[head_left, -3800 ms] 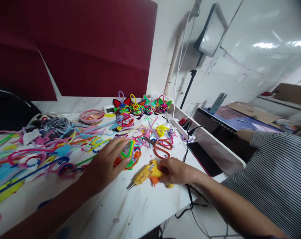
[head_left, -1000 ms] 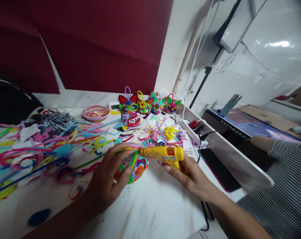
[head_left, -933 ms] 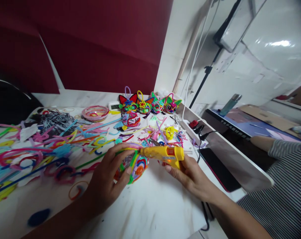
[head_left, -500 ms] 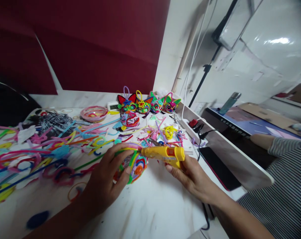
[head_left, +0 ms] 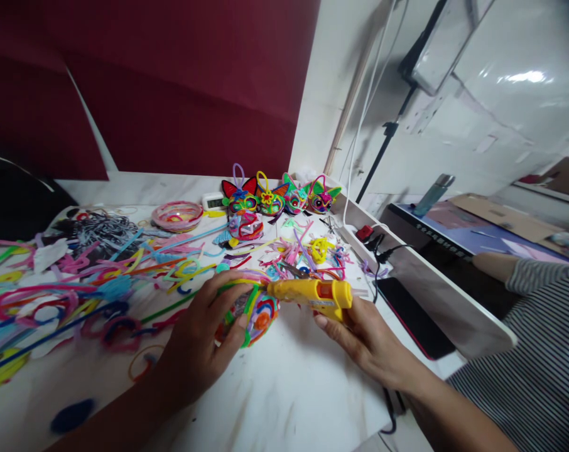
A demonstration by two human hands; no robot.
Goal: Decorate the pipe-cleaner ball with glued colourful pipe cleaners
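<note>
My left hand (head_left: 204, 339) is closed around a round ornament made of coloured pipe cleaners (head_left: 260, 317), with green, orange, red and blue strands showing. Part of the ornament is hidden behind my fingers. In my right hand (head_left: 360, 339) is a yellow hot glue gun (head_left: 310, 292), gripped by its handle. The gun's nozzle points left and lies at the ornament's upper edge; whether it touches cannot be made out. A clear glue stick pokes out of the gun's rear.
Loose pipe cleaners (head_left: 119, 276) cover the table's left side. Several finished cat-face ornaments (head_left: 242, 201) stand along the back, near a pink woven bowl (head_left: 177, 216). A dark phone (head_left: 414, 317) and a red switch (head_left: 364, 233) with cables lie at right. A person in a striped top (head_left: 524, 364) is beside the table.
The glue gun and my right hand have shifted very slightly right, and the glue stick behind the gun shows more clearly. My left hand and the ornament stay in place.
</note>
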